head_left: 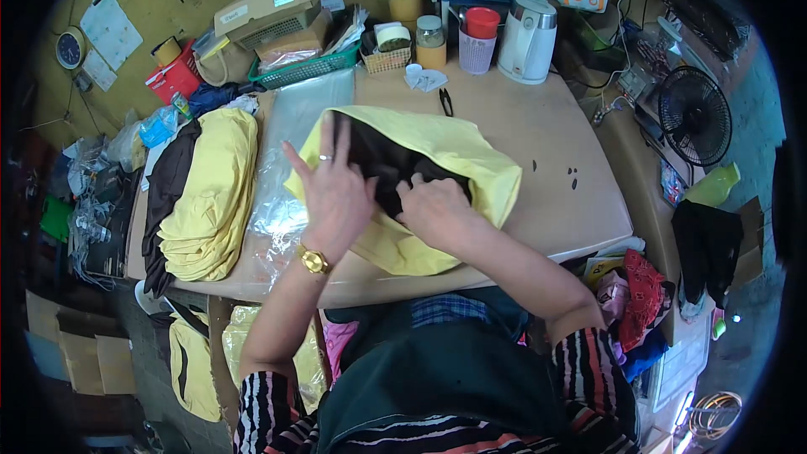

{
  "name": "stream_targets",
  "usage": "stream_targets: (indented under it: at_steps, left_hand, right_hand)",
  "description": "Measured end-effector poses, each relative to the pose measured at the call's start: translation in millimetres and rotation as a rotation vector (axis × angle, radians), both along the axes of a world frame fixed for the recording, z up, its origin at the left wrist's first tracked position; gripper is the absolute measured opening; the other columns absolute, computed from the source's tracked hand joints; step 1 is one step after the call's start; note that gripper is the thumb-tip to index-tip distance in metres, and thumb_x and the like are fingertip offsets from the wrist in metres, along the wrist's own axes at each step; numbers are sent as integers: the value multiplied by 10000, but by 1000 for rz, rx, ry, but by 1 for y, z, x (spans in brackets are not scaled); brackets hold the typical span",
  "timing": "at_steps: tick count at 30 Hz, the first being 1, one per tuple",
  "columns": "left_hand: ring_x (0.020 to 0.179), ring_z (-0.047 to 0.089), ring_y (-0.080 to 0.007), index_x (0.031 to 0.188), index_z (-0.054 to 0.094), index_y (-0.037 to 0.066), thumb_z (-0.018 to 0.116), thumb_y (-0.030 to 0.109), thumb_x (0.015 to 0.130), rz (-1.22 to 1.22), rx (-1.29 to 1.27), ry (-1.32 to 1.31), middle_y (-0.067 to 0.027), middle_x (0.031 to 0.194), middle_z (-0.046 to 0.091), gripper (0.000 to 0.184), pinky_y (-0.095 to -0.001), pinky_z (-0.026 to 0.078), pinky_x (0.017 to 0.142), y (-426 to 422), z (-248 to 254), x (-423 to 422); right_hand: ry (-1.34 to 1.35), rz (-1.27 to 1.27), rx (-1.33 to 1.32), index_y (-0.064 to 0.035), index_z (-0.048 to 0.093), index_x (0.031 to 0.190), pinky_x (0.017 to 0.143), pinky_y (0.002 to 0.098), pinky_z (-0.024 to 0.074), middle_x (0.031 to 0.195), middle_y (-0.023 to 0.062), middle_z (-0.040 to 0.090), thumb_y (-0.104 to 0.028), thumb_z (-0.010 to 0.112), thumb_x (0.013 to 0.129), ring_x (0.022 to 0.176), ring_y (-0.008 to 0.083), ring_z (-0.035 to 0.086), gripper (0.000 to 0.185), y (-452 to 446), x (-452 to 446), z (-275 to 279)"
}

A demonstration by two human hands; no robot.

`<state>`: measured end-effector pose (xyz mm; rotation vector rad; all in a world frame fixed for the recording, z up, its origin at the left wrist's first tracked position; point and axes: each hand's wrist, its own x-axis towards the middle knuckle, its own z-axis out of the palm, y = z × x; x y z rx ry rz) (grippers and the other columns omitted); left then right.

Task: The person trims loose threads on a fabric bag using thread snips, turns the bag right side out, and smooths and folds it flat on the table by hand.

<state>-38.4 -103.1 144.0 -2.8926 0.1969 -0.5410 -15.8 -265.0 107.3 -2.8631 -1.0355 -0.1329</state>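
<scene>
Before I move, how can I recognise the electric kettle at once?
Look at the far edge of the tan table. Find the red container above the lilac basket. The electric kettle stands just right of them, distinguished by its tall white body.

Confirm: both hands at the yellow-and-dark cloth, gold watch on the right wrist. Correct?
Wrong wrist: the head view shows the gold watch on the left one. The rest holds: left hand and right hand are at the yellow-and-dark cloth.
</scene>
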Motion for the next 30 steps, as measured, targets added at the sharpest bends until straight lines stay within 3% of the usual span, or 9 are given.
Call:
stream_targets:
  at_steps: [4, 8, 14, 18, 21, 23, 26, 28, 30]
  left_hand:
    - [1473, 167, -236, 1016, 683, 5, 732, 415, 742, 19, 75, 44, -170, 1531, 320, 496, -776, 12, 1058, 39, 0, 1]
    - [1442, 262, -249, 1066, 606, 109, 714, 489, 733, -350, -58, 28, -45, 1256, 563, 517, -757, 11, 1076, 45, 8, -11]
    - [1183, 533, -243, 1034, 573, 137, 708, 326, 785, -662, 5, -59, -27, 986, 615, 340, -682, 45, 1124, 44, 43, -30]
    - [816, 620, -327, 1037, 552, 54, 625, 340, 918, -850, -434, 711, -107, 716, 578, 318, -634, 162, 1109, 19, 79, -60]
    - [833, 631, -329, 1024, 559, 55, 605, 332, 921, -1029, -519, 948, -135, 745, 595, 298, -618, 201, 1100, 22, 74, -67]
    - [832, 640, -315, 978, 588, 70, 610, 285, 904, -861, -275, 886, -132, 799, 624, 228, -578, 256, 1084, 31, 93, -74]
    - [852, 640, -310, 915, 612, 79, 619, 192, 871, -611, -32, 729, -121, 848, 644, 122, -562, 324, 1041, 41, 117, -77]
    - [857, 645, -302, 932, 602, 72, 612, 213, 858, -571, 149, 523, -112, 791, 632, 159, -580, 242, 1094, 30, 149, -84]
    - [881, 652, -276, 968, 602, 70, 593, 225, 855, -432, 213, 255, -113, 769, 634, 192, -614, 159, 1129, 26, 163, -85]
  right_hand:
    - [-13, 156, 218, 23, 607, 884, 751, 410, 509, 981, 170, 594, -261, 703, 814, 905, 314, 628, 307, -51, 13, 13]
    - [88, 392, 496, 5, 614, 834, 726, 372, 453, 907, 120, 541, -129, 725, 765, 867, 280, 565, 188, -89, 19, 44]
    - [219, 456, 718, 13, 650, 796, 621, 338, 429, 745, 84, 568, -71, 741, 770, 686, 244, 541, 127, -118, -22, 129]
    - [61, 441, 796, -1, 675, 828, 597, 314, 433, 677, 62, 605, -60, 763, 751, 632, 227, 558, 131, -117, -34, 152]
    - [247, 343, 493, -4, 677, 822, 592, 351, 444, 699, 110, 622, -158, 703, 828, 639, 254, 571, 156, -128, -28, 165]
    - [565, 309, -3, -23, 687, 864, 619, 402, 457, 727, 169, 635, -372, 635, 862, 667, 300, 602, 352, -144, -13, 158]
    - [804, 420, -341, -41, 687, 924, 684, 398, 484, 809, 161, 659, -362, 669, 844, 750, 292, 648, 332, -132, 6, 126]
    - [472, 294, -443, -21, 666, 929, 748, 399, 501, 941, 159, 664, -382, 700, 815, 844, 308, 644, 380, -123, -1, 165]
    - [-7, 82, -72, -22, 631, 1067, 775, 422, 510, 999, 156, 649, -356, 722, 793, 866, 337, 634, 442, -125, -5, 197]
